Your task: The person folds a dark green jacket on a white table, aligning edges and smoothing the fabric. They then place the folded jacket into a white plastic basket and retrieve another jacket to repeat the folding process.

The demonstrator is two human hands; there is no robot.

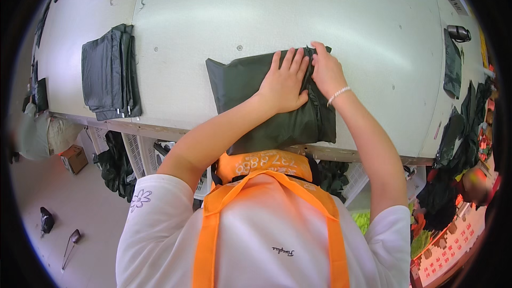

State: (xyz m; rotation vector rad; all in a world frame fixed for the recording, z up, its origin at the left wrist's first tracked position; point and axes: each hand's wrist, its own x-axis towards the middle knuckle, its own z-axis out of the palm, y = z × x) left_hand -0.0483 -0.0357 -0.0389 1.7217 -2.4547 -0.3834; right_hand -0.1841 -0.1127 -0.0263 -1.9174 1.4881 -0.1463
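A dark green folded piece of thin, shiny fabric [242, 82] lies on the pale table in front of me, its near edge reaching over the table's rim. Flat on top of it rests my left hand [286, 81], fingers stretched toward the far side. My right hand [327, 69], with a beaded bracelet at the wrist, is at the fabric's far right part, beside a raised fold or seam. Its fingers are bent against the fabric there; whether they pinch the cloth is hard to make out.
Left on the table [186, 16] sits a stack of folded dark green fabric [109, 72]. At the right edge are a dark bottle [458, 33] and more dark cloth [452, 66]. White plastic crates [133, 152] stand below the table. A cardboard box [73, 160] is on the floor.
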